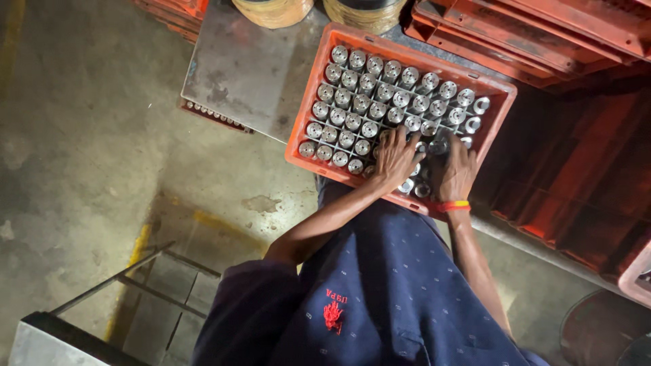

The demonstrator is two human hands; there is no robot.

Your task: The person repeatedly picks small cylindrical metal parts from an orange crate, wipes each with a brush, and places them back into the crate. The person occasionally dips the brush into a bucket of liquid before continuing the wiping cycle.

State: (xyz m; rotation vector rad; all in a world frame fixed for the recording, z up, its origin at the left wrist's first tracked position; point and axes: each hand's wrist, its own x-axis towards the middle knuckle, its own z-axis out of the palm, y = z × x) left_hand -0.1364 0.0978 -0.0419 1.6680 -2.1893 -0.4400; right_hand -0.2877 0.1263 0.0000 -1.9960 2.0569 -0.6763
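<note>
An orange plastic crate sits on a grey metal table, filled with several rows of shiny metal cylinders standing in a grid. My left hand rests fingers spread on the cylinders in the crate's near rows. Beside it, my right hand, with a red and yellow band at the wrist, lies on the cylinders at the near right corner. Whether either hand grips a cylinder is hidden by the fingers.
Stacked orange crates stand at the upper right and more along the right side. Two round yellowish spools sit at the table's far edge. A metal frame stands on the concrete floor at lower left.
</note>
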